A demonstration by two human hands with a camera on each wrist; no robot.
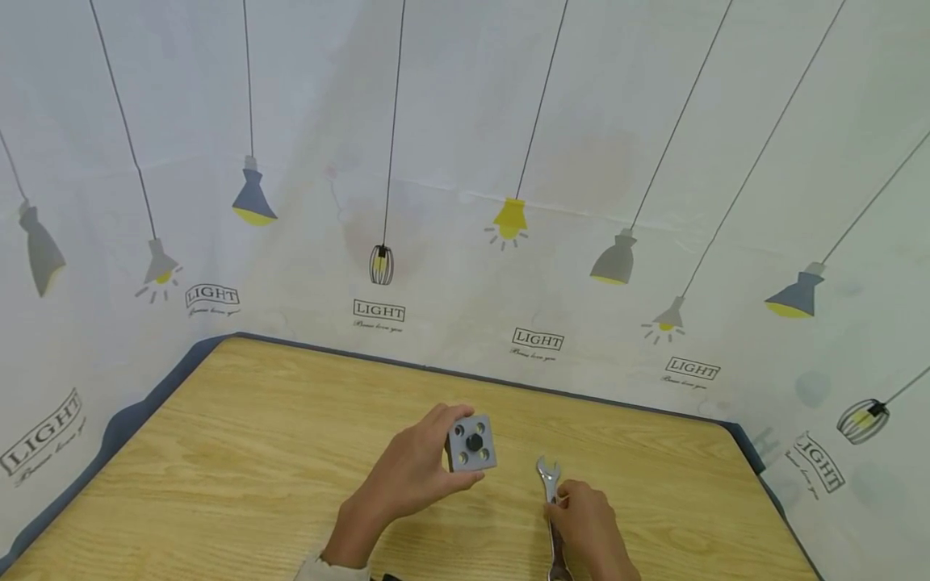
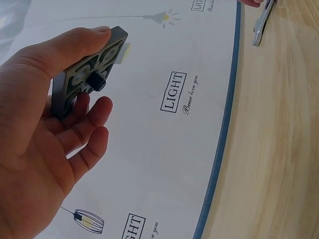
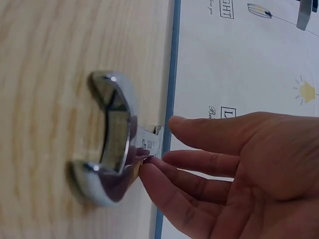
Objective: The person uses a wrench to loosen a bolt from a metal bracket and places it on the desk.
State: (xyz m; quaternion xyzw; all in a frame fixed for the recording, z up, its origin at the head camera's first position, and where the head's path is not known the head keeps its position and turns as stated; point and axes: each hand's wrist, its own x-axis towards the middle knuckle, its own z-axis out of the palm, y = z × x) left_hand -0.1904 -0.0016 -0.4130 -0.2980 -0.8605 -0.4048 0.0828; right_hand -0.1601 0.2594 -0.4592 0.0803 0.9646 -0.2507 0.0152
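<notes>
My left hand [image 1: 410, 472] holds up a grey square plate [image 1: 460, 445] by its edges, thumb on one side and fingers on the other. Four-cornered round holes surround a black bolt head [image 2: 96, 81] at the plate's centre, which faces toward me. To the right, my right hand [image 1: 592, 520] grips a shiny metal open-ended wrench [image 1: 549, 478] around its handle, one open end pointing away from me. Its other open end [image 3: 130, 144] looms large in the right wrist view, low over the wood. Wrench and plate are apart.
Both hands are above a light wood-grain table [image 1: 291, 436] with a dark blue edge [image 1: 334, 353]. Behind it hangs a white sheet [image 1: 450, 121] printed with lamps and the word LIGHT. A small dark object [image 1: 391, 577] shows at the bottom edge by the left sleeve [image 1: 330, 570].
</notes>
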